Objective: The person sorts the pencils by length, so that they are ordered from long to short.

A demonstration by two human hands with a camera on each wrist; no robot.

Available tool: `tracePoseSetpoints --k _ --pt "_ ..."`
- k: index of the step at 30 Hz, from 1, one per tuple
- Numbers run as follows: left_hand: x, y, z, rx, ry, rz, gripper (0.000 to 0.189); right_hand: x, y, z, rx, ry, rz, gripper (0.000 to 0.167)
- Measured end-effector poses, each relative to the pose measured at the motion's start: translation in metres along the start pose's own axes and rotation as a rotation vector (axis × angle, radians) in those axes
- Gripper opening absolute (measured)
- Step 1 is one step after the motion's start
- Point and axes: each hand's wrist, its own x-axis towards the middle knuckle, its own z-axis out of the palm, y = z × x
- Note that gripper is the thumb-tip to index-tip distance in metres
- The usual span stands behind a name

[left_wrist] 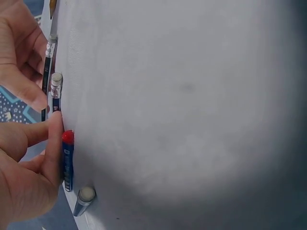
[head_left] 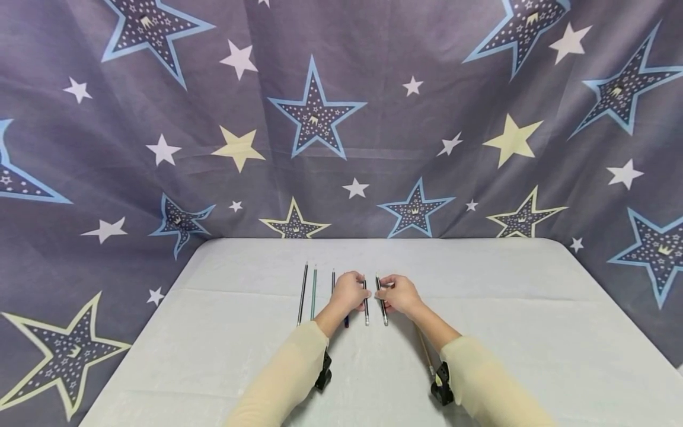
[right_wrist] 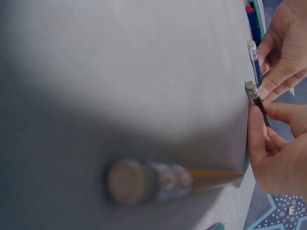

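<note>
My left hand (head_left: pixel 349 292) pinches a dark blue pencil (head_left: pixel 366 309) between thumb and fingers, its white eraser end toward me. Beside it, my right hand (head_left: pixel 401 293) pinches a black eraser-tipped pencil (head_left: pixel 384 312) the same way. Both pencils lie nearly parallel with a small gap between them. In the left wrist view, the blue pencil's eraser (left_wrist: pixel 56 78) sticks out past the left fingertips. The right wrist view shows the black pencil's eraser (right_wrist: pixel 250 86) just beyond the right fingertips. A blue pencil with a red end (left_wrist: pixel 68 160) lies left of the left hand, partly covered by it.
Further left on the white table (head_left: pixel 507 356) lie a black pencil (head_left: pixel 302 295) and a green pencil (head_left: pixel 314 290). Under my right forearm is a yellow pencil (head_left: pixel 425 350), its eraser end close to the right wrist camera. A starry cloth (head_left: pixel 373 148) hangs behind the table.
</note>
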Motion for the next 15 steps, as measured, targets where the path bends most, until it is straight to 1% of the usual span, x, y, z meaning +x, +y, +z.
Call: tracePoseSetpoints --k 2,9,15 --pt "0.0004 0.0004 0.0003 -0.005 -0.004 -0.007 0.041 -0.0006 -0.0007 0.0003 -0.019 0.002 -0.004 0.034" --pt "0.0002 0.0007 0.0008 0.014 0.004 0.015 0.040 -0.0012 -0.0024 0.0015 -0.074 0.023 -0.040 0.034" --pt "-0.0004 0.0001 0.0008 0.026 0.004 0.002 0.040 0.0009 -0.0011 0.0050 -0.128 0.043 -0.061 0.034"
